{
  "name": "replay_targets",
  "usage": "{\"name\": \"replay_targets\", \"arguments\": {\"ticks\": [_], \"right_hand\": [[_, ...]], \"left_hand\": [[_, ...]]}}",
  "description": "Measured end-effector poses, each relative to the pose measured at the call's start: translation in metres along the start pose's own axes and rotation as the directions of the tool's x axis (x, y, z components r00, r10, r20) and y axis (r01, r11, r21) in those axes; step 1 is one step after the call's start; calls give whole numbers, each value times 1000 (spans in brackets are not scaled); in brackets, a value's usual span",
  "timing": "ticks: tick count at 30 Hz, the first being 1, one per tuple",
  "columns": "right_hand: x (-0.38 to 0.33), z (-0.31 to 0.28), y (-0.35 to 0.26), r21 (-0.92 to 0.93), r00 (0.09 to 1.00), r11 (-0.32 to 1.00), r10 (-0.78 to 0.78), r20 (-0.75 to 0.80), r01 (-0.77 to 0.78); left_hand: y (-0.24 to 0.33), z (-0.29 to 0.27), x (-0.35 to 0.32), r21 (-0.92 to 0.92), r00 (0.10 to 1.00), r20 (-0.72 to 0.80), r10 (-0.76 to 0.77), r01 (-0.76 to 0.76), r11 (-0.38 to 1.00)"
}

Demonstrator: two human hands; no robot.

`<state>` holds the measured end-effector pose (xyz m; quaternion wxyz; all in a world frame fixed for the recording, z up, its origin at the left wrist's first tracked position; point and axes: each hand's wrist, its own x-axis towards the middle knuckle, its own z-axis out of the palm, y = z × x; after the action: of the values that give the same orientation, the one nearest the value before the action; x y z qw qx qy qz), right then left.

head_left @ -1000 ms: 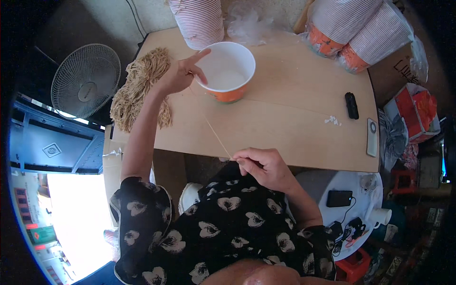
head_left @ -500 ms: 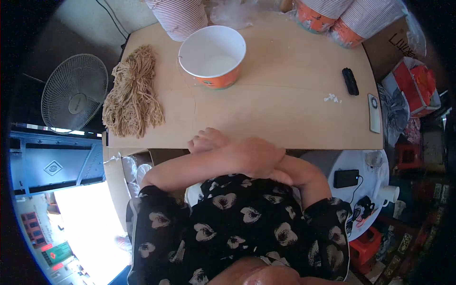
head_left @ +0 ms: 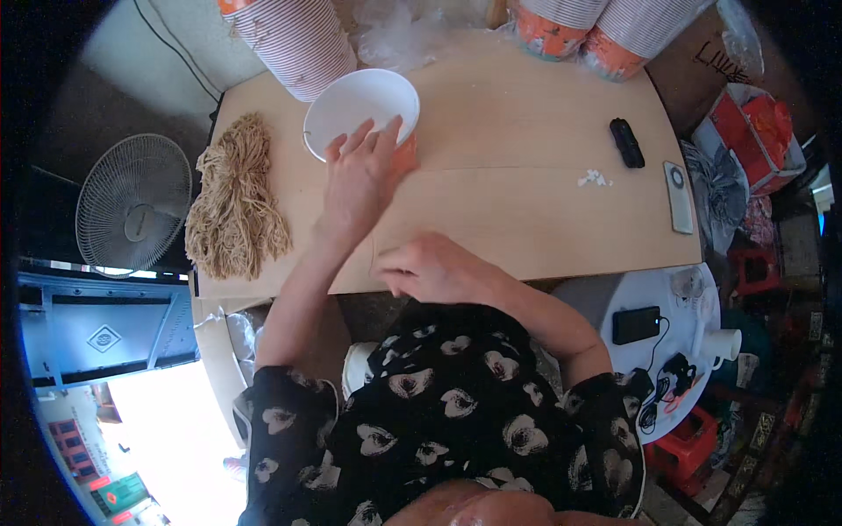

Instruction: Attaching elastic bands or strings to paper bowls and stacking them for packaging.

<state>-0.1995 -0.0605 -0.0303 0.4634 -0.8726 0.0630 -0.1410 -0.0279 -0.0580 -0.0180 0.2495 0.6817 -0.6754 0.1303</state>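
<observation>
In front of the near side of a large white-lined paper bowl (head_left: 361, 96) with an orange outside, my left hand (head_left: 358, 175) is raised with its fingers spread. Its fingertips overlap the bowl's near rim; whether they touch it I cannot tell. My right hand (head_left: 430, 267) hovers by the table's near edge, its fingers loosely bent and apart, with nothing visible in them. Left of the bowl lies a bundle of dry tan noodles (head_left: 237, 202) on the table (head_left: 500, 210).
Stacked paper bowls (head_left: 294, 44) stand at the back left, with more bowl stacks (head_left: 636, 39) at the back right. White bits (head_left: 595, 178), a black object (head_left: 626, 143) and a pale flat device (head_left: 678, 197) lie on the right. A fan (head_left: 136, 206) stands at left.
My crossed arms have come apart. The left hand has moved forward and left to the bowl, while the right hand has stayed near the table edge. The view has shifted slightly.
</observation>
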Motion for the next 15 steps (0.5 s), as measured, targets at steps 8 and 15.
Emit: {"name": "replay_targets", "arguments": {"ticks": [8, 15], "right_hand": [[-25, -2, -9, 619, 977, 756, 189, 104, -212], [-4, -6, -3, 607, 963, 757, 264, 54, -242]], "left_hand": [[-56, -36, -21, -3, 998, 65, 15, -15, 1000], [9, -79, -43, -690, 989, 144, 14, 90, 719]]}}
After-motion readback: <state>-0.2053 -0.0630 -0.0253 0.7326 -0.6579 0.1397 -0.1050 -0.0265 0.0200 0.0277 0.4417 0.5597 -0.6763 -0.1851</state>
